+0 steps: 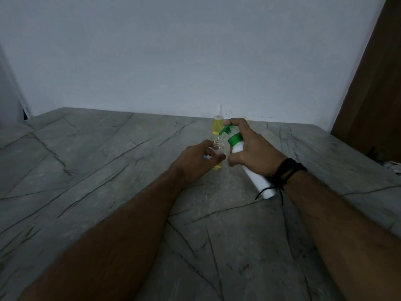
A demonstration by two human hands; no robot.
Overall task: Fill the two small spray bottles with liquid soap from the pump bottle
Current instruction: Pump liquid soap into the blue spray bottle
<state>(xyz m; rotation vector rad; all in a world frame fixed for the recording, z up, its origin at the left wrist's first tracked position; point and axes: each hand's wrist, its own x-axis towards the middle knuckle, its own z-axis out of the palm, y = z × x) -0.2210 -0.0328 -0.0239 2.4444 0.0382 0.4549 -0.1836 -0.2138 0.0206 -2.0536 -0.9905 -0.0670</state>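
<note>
My left hand [198,158] grips a small clear spray bottle [217,148] that stands uncapped on the table, with a little yellow liquid at its bottom. My right hand [252,146] holds the white pump bottle [256,174] tilted, its green pump head [227,129] aimed down at the small bottle's open neck, a finger lying on top of the pump. Behind them, near the wall, a second small spray bottle [217,126] stands nearly full of yellow liquid with its clear cap on.
The grey marble-patterned table [108,170] runs back to a pale wall. A brown wooden panel [373,83] stands at the right. Something white lies at the table's right edge [393,167]. A black cord bracelet is on my right wrist.
</note>
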